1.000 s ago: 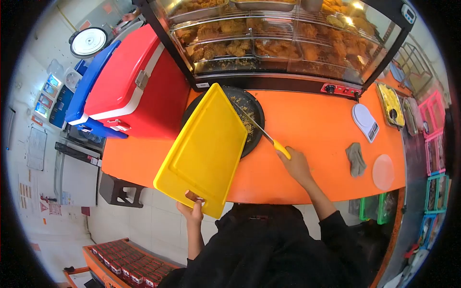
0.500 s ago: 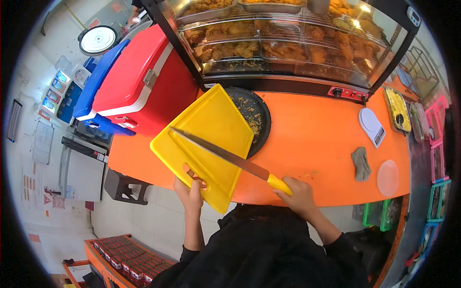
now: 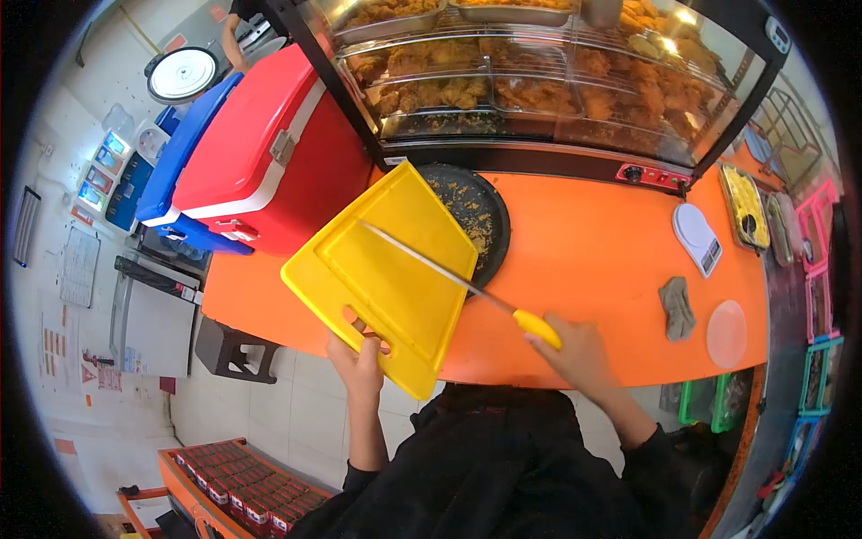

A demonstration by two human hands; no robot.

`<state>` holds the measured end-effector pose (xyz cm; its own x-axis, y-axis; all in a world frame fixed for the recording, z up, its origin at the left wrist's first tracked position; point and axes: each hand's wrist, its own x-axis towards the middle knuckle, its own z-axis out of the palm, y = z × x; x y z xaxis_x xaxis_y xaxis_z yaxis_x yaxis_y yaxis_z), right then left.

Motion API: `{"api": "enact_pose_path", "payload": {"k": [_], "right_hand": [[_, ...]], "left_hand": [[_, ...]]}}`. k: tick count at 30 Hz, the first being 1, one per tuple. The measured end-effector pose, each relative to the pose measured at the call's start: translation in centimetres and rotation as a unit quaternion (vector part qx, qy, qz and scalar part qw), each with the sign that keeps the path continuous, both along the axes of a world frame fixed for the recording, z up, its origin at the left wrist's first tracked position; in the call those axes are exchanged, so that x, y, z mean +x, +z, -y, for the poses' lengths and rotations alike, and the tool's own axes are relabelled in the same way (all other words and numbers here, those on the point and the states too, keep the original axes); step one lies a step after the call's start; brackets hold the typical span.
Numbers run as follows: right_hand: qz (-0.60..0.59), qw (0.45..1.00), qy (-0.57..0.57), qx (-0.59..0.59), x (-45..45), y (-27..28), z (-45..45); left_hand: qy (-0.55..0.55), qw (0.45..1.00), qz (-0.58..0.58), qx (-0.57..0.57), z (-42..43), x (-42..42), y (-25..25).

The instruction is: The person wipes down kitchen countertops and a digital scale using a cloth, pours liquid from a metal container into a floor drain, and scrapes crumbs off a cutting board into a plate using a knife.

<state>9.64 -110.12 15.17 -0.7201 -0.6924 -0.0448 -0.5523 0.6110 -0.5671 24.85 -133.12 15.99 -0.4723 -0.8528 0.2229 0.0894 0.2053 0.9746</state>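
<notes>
My left hand [image 3: 361,364] grips a yellow cutting board [image 3: 359,260] by its handle slot, the board tilted over the front of the table. Its far corner overlaps a round black tray [image 3: 489,225] that has brown crumbs on it. In my right hand [image 3: 579,355] is a long knife [image 3: 539,329], held by its yellow handle. The narrow blade points up and left across the board's face, seen nearly edge-on; whether it touches the board I cannot tell.
A glass warming cabinet [image 3: 539,153] with fried food stands behind the orange table [image 3: 575,242]. Left are red [image 3: 305,171] and blue [image 3: 180,171] cooler boxes. To the right lie a kitchen scale [image 3: 696,235], a grey cloth [image 3: 676,308] and a translucent round lid [image 3: 726,333]. Another person's arm [image 3: 235,45] shows at the back.
My right hand has moved right and slightly down with the knife. The blade has turned more edge-on, its tip shifting right along the board. A person's arm has appeared at the back left.
</notes>
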Motion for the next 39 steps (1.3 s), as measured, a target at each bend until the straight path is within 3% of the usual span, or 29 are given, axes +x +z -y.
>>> {"api": "enact_pose_path", "payload": {"k": [7, 13, 22, 39], "right_hand": [[-0.09, 0.994, -0.052, 0.027, -4.6, -1.1, 0.9], [-0.01, 0.998, -0.059, -0.005, -3.3, 0.6, 1.1], [0.035, 0.998, 0.044, -0.04, -0.5, 6.6, -1.5], [-0.02, 0.996, -0.089, -0.023, -3.5, 0.0, 3.9]], "left_hand": [[-0.036, 0.999, 0.026, -0.006, -0.5, 0.3, 0.2], [-0.035, 0.995, 0.077, -0.053, -1.2, -0.1, 0.7], [-0.008, 0.995, 0.085, -0.052, 0.0, -1.3, 1.4], [-0.04, 0.99, 0.101, -0.084, -1.1, -0.8, 1.0]]}}
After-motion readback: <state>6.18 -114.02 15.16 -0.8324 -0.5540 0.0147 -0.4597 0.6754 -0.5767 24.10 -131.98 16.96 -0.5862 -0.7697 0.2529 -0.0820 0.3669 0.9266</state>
